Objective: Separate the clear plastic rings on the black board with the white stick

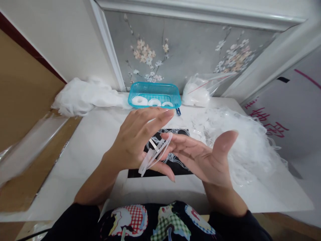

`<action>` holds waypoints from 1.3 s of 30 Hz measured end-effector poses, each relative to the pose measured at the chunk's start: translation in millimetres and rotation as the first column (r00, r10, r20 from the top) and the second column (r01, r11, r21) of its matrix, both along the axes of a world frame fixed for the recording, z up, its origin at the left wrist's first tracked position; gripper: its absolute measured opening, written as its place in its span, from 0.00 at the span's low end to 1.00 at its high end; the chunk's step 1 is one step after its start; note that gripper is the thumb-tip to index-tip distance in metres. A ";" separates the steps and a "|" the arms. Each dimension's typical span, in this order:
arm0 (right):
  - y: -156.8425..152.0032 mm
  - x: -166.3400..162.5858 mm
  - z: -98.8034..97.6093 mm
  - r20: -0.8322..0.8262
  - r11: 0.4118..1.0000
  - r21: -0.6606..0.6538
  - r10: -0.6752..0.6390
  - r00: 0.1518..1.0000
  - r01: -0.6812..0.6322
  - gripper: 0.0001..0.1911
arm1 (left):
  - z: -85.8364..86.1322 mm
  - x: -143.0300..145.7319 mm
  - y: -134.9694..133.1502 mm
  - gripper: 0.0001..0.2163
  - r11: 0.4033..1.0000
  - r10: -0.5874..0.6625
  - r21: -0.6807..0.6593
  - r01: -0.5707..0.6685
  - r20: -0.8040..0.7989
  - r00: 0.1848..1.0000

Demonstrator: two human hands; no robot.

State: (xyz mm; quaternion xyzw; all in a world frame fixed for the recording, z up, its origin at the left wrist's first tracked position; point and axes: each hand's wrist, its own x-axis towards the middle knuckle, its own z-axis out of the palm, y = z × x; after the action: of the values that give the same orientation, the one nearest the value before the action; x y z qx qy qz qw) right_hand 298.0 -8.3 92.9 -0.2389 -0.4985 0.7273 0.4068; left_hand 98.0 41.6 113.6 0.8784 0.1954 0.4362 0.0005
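Several thin, clear bands (pixel 154 153) stretch slantwise at the centre of the frame, between the left hand (pixel 140 140) and the right hand (pixel 208 157), above a black mat (pixel 134 174) on the white desk (pixel 95 134). The likeliest slip, as I judge it, is a band springing off: the upper end seems only hooked over a right fingertip, so a little more stretch or a tilt of that finger could let the loops snap back or drop onto the mat. Being so clear and fine, loose ones could also tangle, or get lost in the pile (pixel 240 147) of like bands at the right of the frame. The left fingers (pixel 155 117) are long and half spread, reaching right over the bands, with the thumb underneath; the lower end runs in towards the palm, and I cannot tell whether it is pinched or merely draped there. The right fingers (pixel 175 138) lie nearly flat and wide apart, palm turned up, thumb raised, clasping nothing; only the foremost tip touches the bands. A blue tray (pixel 130 97) stands beyond, at upper centre, well apart from both hands.
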 end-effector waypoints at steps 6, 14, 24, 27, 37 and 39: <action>0.6 12.9 5.0 0.065 0.979 0.159 -0.137 0.988 0.125 0.37 | 1.8 0.7 -3.4 0.44 0.996 -0.020 -0.091 0.023 0.037 0.999; 24.3 59.5 14.8 -0.033 0.594 0.305 -0.774 0.632 0.744 0.35 | -1.6 9.0 -8.8 0.13 0.959 0.087 -0.280 -0.047 0.134 0.987; 6.9 7.8 7.1 0.395 0.925 0.358 -0.030 0.918 -0.123 0.15 | -12.3 5.6 -5.4 0.08 0.958 0.204 -0.222 -0.183 0.079 0.976; 7.1 -6.8 -1.6 0.390 0.927 0.337 0.022 0.921 -0.165 0.17 | -10.9 3.5 -7.1 0.09 0.948 0.232 -0.222 -0.227 -0.004 0.973; 11.0 -12.6 -14.8 0.052 0.920 0.052 0.385 0.921 -0.388 0.24 | -12.5 -1.8 -0.3 0.11 0.843 0.166 -0.469 -0.263 -0.239 0.957; 12.0 -9.2 -16.7 -0.022 0.877 0.018 0.481 0.876 -0.481 0.30 | -15.3 -2.6 3.7 0.11 0.785 0.106 -0.584 -0.207 -0.202 0.974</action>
State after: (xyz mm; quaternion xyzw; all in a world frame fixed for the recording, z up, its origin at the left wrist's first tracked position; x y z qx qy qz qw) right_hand 288.8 3.7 76.2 -0.0957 -0.5411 0.8056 0.2214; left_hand 95.4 45.3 98.3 0.8450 0.3955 0.2790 0.2275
